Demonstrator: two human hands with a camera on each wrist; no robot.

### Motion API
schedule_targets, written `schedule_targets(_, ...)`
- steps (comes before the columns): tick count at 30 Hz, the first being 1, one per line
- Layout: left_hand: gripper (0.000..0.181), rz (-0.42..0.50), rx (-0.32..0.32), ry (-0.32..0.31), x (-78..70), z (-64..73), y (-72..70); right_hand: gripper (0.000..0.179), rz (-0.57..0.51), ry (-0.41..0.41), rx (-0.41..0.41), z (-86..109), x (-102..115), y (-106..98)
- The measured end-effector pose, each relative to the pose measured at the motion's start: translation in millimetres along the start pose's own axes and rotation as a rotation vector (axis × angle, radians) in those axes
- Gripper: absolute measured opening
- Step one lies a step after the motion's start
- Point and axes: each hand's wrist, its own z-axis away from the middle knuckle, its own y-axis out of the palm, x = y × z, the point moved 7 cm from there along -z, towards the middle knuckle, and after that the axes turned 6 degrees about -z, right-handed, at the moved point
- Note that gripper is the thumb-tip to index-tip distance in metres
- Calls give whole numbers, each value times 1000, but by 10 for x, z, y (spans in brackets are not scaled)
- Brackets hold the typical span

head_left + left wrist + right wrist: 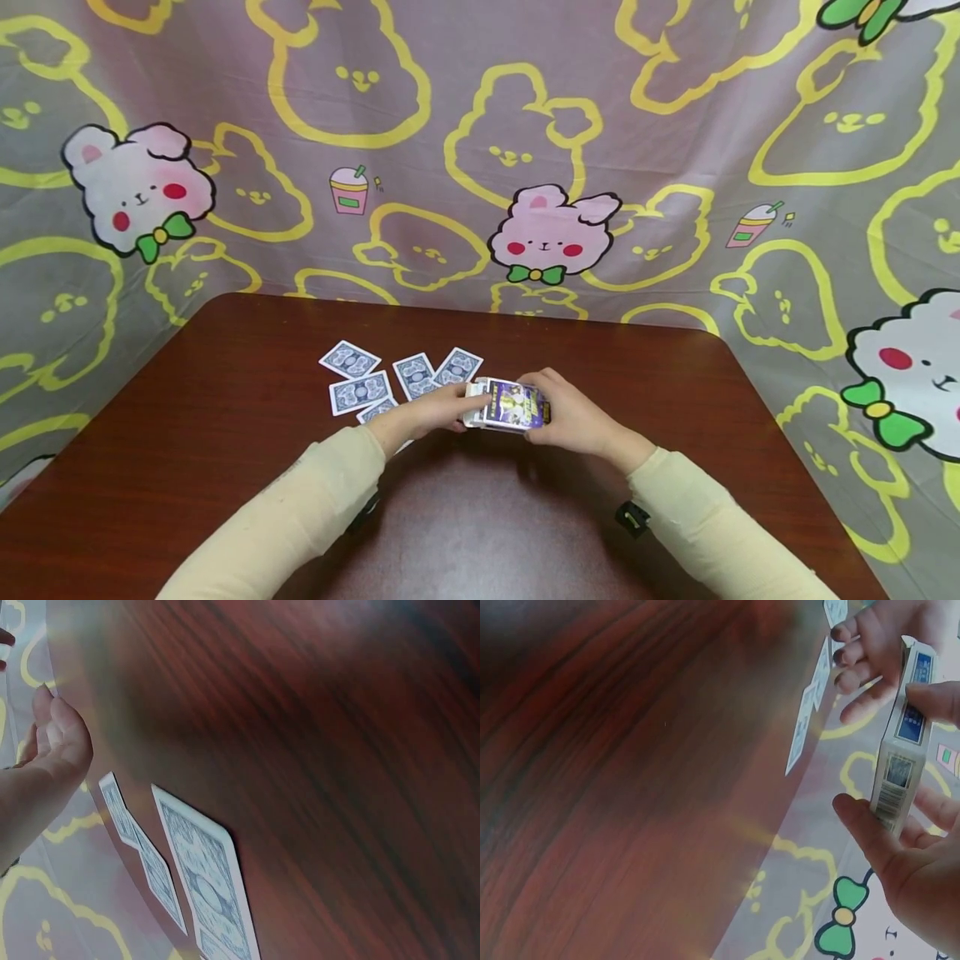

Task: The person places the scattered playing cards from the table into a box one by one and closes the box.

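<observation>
A small purple and yellow playing card box (516,405), white at its edges, is held between both hands. My right hand (573,417) grips its right end, fingers on the far side and thumb on the near side. At the other end, by a white flap, my left hand (435,410) pinches the box with its thumb on top. The right wrist view shows the narrow side of the box (901,742) and the left hand's spread fingers (862,671) behind it. In the left wrist view, the left hand (60,742) appears at the edge.
Several face-down cards (361,392) with blue-and-white backs lie on the brown table (187,400), left of and behind the left hand. Some overlap, and the left hand partly covers the nearest ones. A patterned curtain (420,225) hangs behind the table.
</observation>
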Motion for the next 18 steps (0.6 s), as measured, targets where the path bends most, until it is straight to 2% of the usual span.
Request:
schedule_targets(4,51,13,-13,-16,6,2,-97,61,1,43,-13,3,-66,-38)
schedule_targets(6,52,12,-42,-22,7,9,-166,61,-2,54,-14,11,-90,-42)
schedule_targets(8,51,2,-94,-21,-2,27,-253,61,0,66,-13,17,-117,-41)
schedule_targets(11,45,-60,-227,-1,-18,71,-428,62,8,69,-15,18,-146,-38)
schedule_targets(13,36,-156,-343,21,-30,114,-555,62,11,67,-20,18,-155,-42)
schedule_targets(15,29,-293,-443,42,-44,161,-656,62,12,67,-22,16,-157,-44)
schedule_targets(18,24,-509,-532,35,-39,209,-729,62,6,68,-23,17,-148,-45)
